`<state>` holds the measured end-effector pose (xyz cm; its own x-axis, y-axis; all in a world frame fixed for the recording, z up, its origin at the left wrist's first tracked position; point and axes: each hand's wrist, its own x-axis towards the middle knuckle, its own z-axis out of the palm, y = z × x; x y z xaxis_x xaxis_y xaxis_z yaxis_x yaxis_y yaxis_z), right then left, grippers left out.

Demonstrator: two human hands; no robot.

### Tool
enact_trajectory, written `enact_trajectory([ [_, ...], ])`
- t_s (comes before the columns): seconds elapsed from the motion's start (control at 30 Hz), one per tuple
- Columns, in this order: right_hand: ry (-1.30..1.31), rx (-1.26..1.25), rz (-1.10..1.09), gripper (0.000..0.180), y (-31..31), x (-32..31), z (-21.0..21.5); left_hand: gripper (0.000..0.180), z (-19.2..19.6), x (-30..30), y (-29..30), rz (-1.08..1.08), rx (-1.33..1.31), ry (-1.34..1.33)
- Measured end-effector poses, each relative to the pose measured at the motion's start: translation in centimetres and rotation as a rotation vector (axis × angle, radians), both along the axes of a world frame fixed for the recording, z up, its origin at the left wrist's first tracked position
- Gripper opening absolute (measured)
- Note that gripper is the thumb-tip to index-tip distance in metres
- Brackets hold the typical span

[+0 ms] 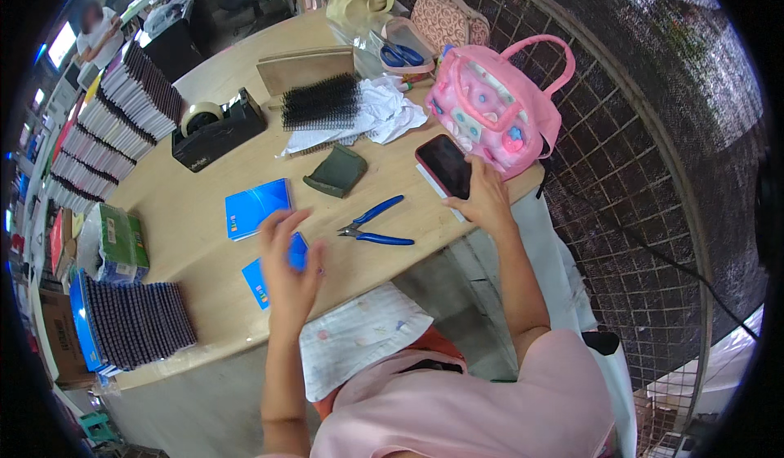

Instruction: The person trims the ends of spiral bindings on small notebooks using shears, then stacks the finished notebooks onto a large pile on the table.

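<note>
My right hand (487, 201) grips the near edge of a dark-screened smartphone (445, 164) at the table's right side. Under the phone lies a white paper or pad (431, 183), mostly hidden. My left hand (287, 274), slightly blurred, hovers with fingers apart over a small blue booklet (255, 282), partly covering it. Just beyond that hand is a larger blue booklet (259, 206). Between my hands rest blue-handled wire cutters (377, 225), jaws toward the left. A dark green curved piece (336, 170) sits farther back.
A pink handbag (498, 98) stands at the back right by a wire mesh. Black wire combs (321, 104) lie on crumpled white paper (388, 111). Beside them is a tape dispenser (219, 131). Stacked spiral notebooks (139, 323) line the left. Another person (100, 37) is far left.
</note>
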<state>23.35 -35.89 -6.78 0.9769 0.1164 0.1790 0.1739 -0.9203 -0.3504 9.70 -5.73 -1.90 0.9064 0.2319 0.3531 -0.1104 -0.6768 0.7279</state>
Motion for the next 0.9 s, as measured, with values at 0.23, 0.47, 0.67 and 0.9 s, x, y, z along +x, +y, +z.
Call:
enact_trajectory([
  [0.23,-0.134,0.165,0.115,0.089,-0.8,-0.7,-0.2,0.042,-5.8,12.9,-7.5,-0.306,0.013,0.106],
  [0.47,-0.246,0.332,0.081,0.091,-2.5,-4.1,-0.3,0.049,-6.7,17.9,-11.6,-0.290,0.212,0.125],
  [0.67,-0.433,0.337,-0.039,0.089,-5.1,-5.7,-1.2,0.058,-6.1,18.5,-14.9,-0.213,0.388,0.300],
  [0.9,-0.604,0.328,-0.119,0.087,-9.2,-7.6,-3.2,0.057,-5.8,19.4,-15.1,-0.253,0.296,0.469],
])
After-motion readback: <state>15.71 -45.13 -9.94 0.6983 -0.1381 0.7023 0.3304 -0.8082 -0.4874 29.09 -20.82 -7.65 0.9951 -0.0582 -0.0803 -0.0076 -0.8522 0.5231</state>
